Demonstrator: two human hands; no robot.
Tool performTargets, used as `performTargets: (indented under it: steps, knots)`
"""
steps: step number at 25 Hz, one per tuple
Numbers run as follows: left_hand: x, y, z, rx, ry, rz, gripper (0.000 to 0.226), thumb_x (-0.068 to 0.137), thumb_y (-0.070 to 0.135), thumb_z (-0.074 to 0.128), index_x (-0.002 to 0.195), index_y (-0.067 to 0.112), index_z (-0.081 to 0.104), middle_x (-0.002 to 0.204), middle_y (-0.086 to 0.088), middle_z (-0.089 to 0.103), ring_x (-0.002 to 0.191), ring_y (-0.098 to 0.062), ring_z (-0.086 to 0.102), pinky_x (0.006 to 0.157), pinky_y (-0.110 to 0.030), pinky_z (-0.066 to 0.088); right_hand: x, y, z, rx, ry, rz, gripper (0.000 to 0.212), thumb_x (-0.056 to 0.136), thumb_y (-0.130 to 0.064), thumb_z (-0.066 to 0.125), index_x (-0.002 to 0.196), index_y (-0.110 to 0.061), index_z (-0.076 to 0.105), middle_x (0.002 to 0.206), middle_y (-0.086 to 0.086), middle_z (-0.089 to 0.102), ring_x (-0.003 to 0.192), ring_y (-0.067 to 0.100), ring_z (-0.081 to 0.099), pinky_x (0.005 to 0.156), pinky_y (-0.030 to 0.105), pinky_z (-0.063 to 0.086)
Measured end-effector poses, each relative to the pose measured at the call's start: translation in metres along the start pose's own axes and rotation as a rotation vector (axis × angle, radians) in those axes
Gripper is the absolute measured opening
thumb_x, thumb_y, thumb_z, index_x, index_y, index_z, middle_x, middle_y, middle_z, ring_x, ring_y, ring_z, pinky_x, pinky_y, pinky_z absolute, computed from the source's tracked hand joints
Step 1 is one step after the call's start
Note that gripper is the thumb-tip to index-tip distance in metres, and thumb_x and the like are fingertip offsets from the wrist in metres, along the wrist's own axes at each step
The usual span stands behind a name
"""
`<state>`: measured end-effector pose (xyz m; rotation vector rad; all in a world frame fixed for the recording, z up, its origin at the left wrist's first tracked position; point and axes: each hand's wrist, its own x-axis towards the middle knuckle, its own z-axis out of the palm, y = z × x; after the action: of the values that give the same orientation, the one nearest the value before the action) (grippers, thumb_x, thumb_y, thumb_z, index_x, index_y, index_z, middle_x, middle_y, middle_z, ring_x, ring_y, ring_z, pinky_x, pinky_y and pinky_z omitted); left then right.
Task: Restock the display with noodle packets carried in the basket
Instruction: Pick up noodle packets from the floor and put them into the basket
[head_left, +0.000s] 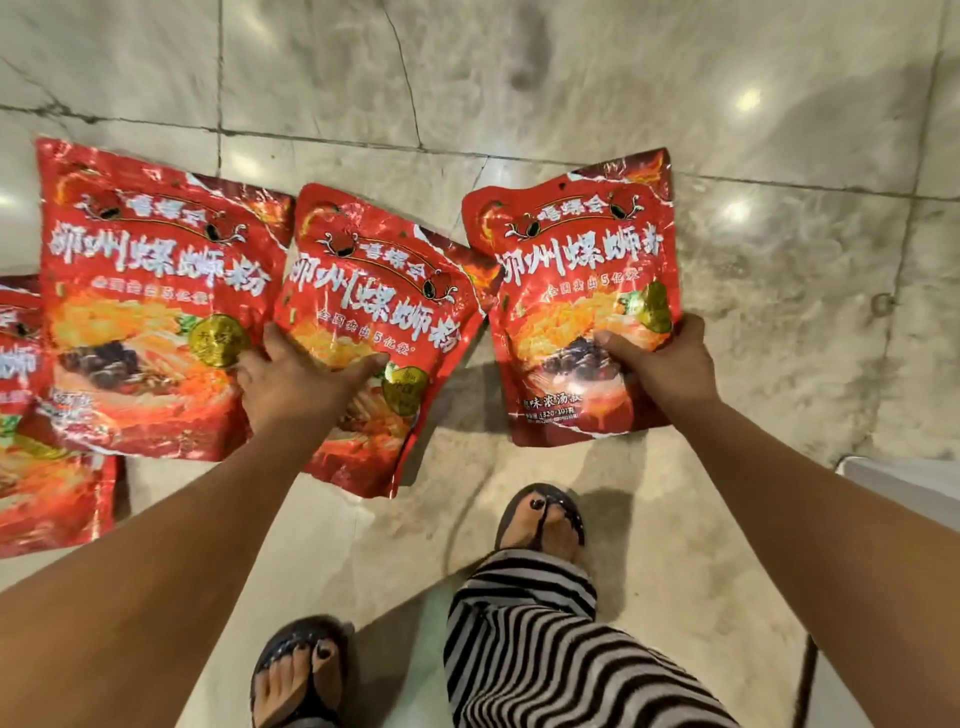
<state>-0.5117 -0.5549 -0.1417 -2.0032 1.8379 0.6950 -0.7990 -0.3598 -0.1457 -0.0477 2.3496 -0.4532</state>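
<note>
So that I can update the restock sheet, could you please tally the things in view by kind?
Red noodle packets: 4 with fronts showing (edge packet, left packet, middle packet, right packet); corners peeking from beneath are not counted.
Hands: 2 (left hand, right hand).
Sandals: 2 (left sandal, right sandal).
Total: 8.

Far floor: I've got bare marble floor (519, 78) right across beyond the packets, nothing in the way.
Left flank: shut off, the left packet (150, 291) overlaps the edge packet (31, 415) and butts against the middle packet (374, 312).
Centre gap: a narrow wedge of floor between the middle packet and the right packet (582, 291), widening toward the feet.
Right flank: open floor up to a white object (904, 483) at the frame edge.
Near side: I see the right foot (540, 519), the left foot (301, 670) and a striped leg (545, 649) crowding it.
</note>
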Motion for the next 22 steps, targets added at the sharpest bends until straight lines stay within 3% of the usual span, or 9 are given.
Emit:
performTargets:
  steps: [2,4,6,8,11,13,18,20,22]
  knots:
    - [0.003,0.0,-0.004,-0.058,-0.007,-0.031,0.129,0.055,0.075,0.076,0.148,0.006,0.021,0.147,-0.025,0.035,0.137,-0.044,0.033,0.114,-0.052,0.03,0.0,0.003,0.0,0.206,-0.033,0.034,0.102,0.047,-0.058,0.089,0.128,-0.014,0.044,0.118,0.002,0.064,0.108,0.026,0.064,0.098,0.048,0.05]
    - [0.004,0.005,-0.018,-0.149,-0.089,-0.058,0.123,0.051,0.072,0.08,0.142,0.006,0.031,0.138,-0.021,0.051,0.126,-0.043,0.05,0.105,-0.051,0.043,-0.01,-0.002,0.0,0.364,-0.118,0.074,0.075,0.057,-0.034,0.094,0.117,-0.01,0.057,0.107,0.003,0.069,0.093,0.021,0.07,0.088,0.04,0.057]
    - [-0.007,0.015,-0.037,-0.209,-0.168,-0.035,0.103,0.052,0.066,0.082,0.129,0.006,0.049,0.123,-0.016,0.064,0.109,-0.038,0.062,0.094,-0.046,0.052,-0.034,-0.013,-0.001,0.493,-0.21,0.09,0.033,0.066,-0.015,0.089,0.093,-0.011,0.07,0.09,0.006,0.074,0.071,0.016,0.072,0.073,0.035,0.06]
    - [-0.029,0.029,-0.061,-0.286,-0.191,-0.012,0.078,0.06,0.053,0.085,0.116,0.004,0.06,0.114,-0.011,0.068,0.101,-0.033,0.065,0.089,-0.041,0.054,-0.063,-0.025,-0.008,0.551,-0.248,0.115,0.018,0.068,-0.008,0.086,0.08,-0.011,0.073,0.083,0.008,0.075,0.069,0.021,0.073,0.073,0.039,0.06]
    - [-0.074,0.047,-0.105,-0.477,-0.243,-0.058,0.065,0.068,0.033,0.088,0.12,0.004,0.061,0.111,-0.002,0.065,0.104,-0.025,0.063,0.093,-0.034,0.049,-0.108,-0.042,-0.047,0.574,-0.311,0.192,0.02,0.068,-0.009,0.087,0.082,-0.009,0.073,0.088,0.012,0.076,0.077,0.028,0.073,0.075,0.043,0.061]
    - [-0.099,0.054,-0.136,-0.543,-0.3,-0.101,0.065,0.063,0.034,0.089,0.115,0.007,0.06,0.113,-0.007,0.068,0.106,-0.028,0.064,0.098,-0.04,0.05,-0.134,-0.049,-0.081,0.579,-0.354,0.242,0.024,0.067,-0.011,0.087,0.085,-0.007,0.073,0.088,0.013,0.076,0.077,0.028,0.074,0.074,0.041,0.061]
    - [-0.162,0.076,-0.239,-0.521,-0.521,-0.134,0.101,0.054,0.051,0.089,0.13,-0.005,0.053,0.122,-0.019,0.066,0.109,-0.034,0.064,0.097,-0.041,0.049,-0.205,-0.062,-0.191,0.673,-0.392,0.274,0.028,0.068,-0.014,0.087,0.091,-0.006,0.073,0.086,0.011,0.076,0.074,0.025,0.074,0.063,0.032,0.06]
    - [-0.183,0.087,-0.269,-0.483,-0.576,-0.099,0.084,0.055,0.053,0.089,0.112,-0.003,0.063,0.117,-0.018,0.068,0.109,-0.034,0.064,0.103,-0.044,0.044,-0.231,-0.06,-0.225,0.704,-0.377,0.261,0.027,0.068,-0.013,0.086,0.09,-0.007,0.072,0.079,0.007,0.076,0.067,0.021,0.074,0.056,0.028,0.059]
    - [-0.201,0.103,-0.295,-0.462,-0.585,-0.054,0.066,0.056,0.053,0.089,0.085,0.002,0.06,0.1,-0.013,0.066,0.094,-0.029,0.063,0.096,-0.04,0.047,-0.256,-0.051,-0.251,0.712,-0.366,0.263,0.034,0.064,-0.016,0.088,0.093,-0.006,0.074,0.084,0.011,0.076,0.074,0.026,0.074,0.064,0.034,0.062]
